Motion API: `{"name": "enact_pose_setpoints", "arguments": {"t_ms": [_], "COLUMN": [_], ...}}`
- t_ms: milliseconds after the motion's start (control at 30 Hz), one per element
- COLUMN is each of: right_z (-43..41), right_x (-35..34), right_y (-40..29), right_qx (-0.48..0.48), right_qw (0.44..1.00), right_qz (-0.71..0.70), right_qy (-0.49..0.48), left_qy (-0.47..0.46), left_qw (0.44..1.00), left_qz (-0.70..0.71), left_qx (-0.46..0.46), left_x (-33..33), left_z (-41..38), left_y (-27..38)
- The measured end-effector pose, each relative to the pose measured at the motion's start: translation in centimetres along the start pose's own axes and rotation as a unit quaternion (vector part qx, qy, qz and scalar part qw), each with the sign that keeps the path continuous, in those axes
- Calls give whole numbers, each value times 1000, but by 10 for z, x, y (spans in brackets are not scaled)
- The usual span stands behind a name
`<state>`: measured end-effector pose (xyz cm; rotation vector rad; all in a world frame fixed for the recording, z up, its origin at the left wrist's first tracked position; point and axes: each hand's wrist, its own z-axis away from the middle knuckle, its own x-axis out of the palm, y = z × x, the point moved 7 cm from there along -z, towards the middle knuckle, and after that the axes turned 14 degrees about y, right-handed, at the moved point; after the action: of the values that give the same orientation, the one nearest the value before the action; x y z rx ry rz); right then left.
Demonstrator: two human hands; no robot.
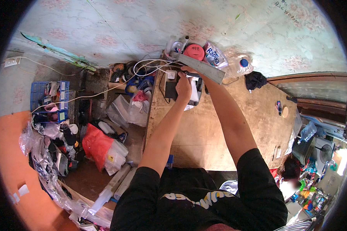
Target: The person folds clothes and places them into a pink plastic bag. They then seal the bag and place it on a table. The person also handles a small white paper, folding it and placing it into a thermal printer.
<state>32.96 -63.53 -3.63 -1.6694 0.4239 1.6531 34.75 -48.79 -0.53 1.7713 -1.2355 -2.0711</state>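
Note:
Both arms reach to the far end of a wooden table (196,135). My left hand (184,86) is at the near left side of a dark box-like device (199,93), its fingers bent at the device's top edge; whether it grips is unclear. My right hand (190,70) lies at the device's far side, partly hidden beneath a long grey bar (204,68). White paper (194,91) shows in the device. Left of it are a white plug (170,75) in a socket strip and a small black box (170,90). White cables (146,64) loop over the table's far left corner.
Along the wall stand a red round container (194,52), a Rapika pouch (216,56) and a clear plastic bottle (238,66). Black cloth (255,80) and a roll of tape (284,112) lie rightward. Bags and a red sack (97,145) crowd the left floor. Another person (290,179) is at lower right.

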Motion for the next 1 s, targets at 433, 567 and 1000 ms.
{"name": "enact_pose_setpoints", "arguments": {"t_ms": [433,567,1000], "right_z": [-1,2,-4], "right_x": [5,7,8], "right_y": [-6,-6,-10], "right_qx": [-10,-11,-21], "right_qw": [1000,1000,1000], "right_qz": [1,1,1], "right_qy": [5,6,9], "left_qy": [-5,28,14], "left_qw": [988,996,993], "left_qz": [-94,-33,-31], "left_qx": [124,76,113], "left_x": [0,-9,-11], "left_z": [0,-2,2], "left_y": [-1,-5,-2]}}
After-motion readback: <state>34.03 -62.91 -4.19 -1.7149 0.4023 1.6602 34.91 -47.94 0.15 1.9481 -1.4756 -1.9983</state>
